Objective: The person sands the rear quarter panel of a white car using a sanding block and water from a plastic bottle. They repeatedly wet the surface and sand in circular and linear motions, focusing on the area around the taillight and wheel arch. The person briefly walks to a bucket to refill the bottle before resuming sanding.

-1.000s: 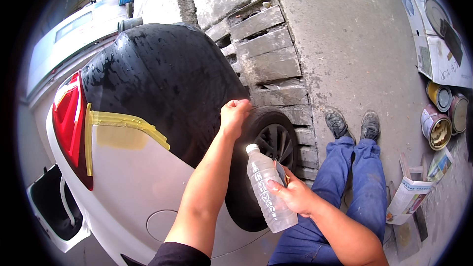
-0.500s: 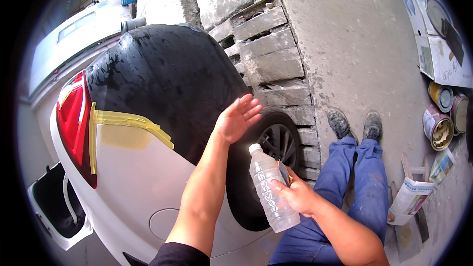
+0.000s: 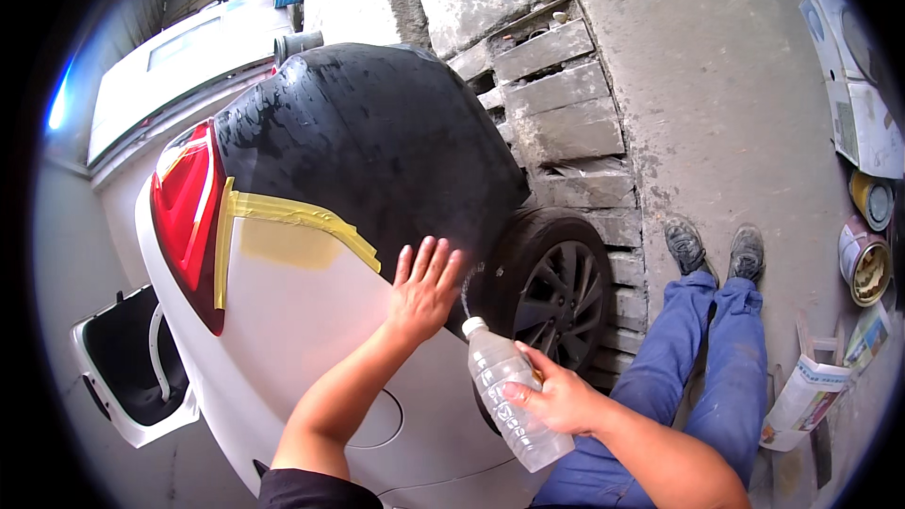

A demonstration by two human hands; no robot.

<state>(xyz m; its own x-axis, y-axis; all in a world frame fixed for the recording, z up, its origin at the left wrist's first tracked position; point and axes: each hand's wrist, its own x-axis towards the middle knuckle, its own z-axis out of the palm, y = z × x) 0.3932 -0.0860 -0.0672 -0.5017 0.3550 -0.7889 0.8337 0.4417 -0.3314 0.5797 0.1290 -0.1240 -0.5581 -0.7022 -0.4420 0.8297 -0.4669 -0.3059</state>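
My right hand (image 3: 556, 396) is wrapped round a clear plastic bottle (image 3: 514, 405) with a white cap, tilted toward the car. A thin stream of water (image 3: 467, 292) arcs up from the cap. Something small and orange-brown shows between my fingers and the bottle; I cannot make out what it is. My left hand (image 3: 422, 297) lies flat with fingers stretched at the border of the white car panel (image 3: 311, 320) and the wet black bumper (image 3: 377, 132). Yellow masking tape (image 3: 302, 212) edges the panel, next to a yellowish patch (image 3: 287, 243) and the red tail light (image 3: 187, 217).
A wheel (image 3: 561, 297) stands right of my left hand. Old boards (image 3: 566, 123) cover a floor channel beyond it. Paint cans (image 3: 864, 264), a white cardboard box (image 3: 863, 94) and a paper-covered stool (image 3: 806, 396) are at the right. An open white lid or door (image 3: 123, 368) juts out left.
My left hand has come down and turned palm-down onto the car panel. Water now squirts from the bottle. The car sits farther right in view.
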